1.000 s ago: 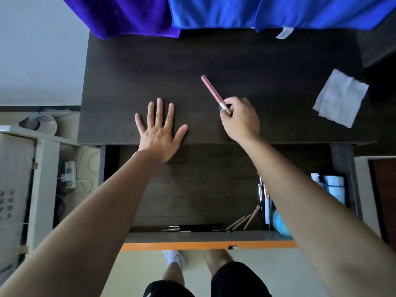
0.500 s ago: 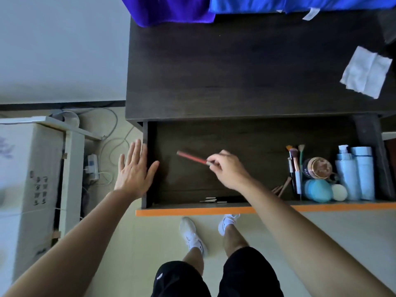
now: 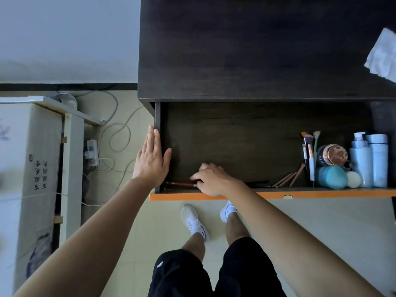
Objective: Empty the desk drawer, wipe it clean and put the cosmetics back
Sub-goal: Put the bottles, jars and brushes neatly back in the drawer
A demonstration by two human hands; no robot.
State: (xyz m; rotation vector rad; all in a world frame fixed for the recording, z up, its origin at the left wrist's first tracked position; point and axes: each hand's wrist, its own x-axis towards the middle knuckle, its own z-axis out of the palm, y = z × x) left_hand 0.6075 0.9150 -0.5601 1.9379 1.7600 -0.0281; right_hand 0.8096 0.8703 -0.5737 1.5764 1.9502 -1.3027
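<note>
Put-back judged nearly done: red pencil (image 3: 181, 185) pinched by right hand (image 3: 212, 180) at 7 o'clock in drawer (image 3: 235, 142); left hand (image 3: 151, 163) held straight-fingered; only tissue (image 3: 383, 56) seen on table (image 3: 235, 50).

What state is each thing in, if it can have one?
Dark wooden desk drawer: pulled open.
Thin red cosmetic pencil: lying at drawer front, pinched.
Right hand: curled on the pencil.
Left hand: flat, fingers straight, on the drawer's left wall.
White paper tissue: lying loose on desk top.
</note>
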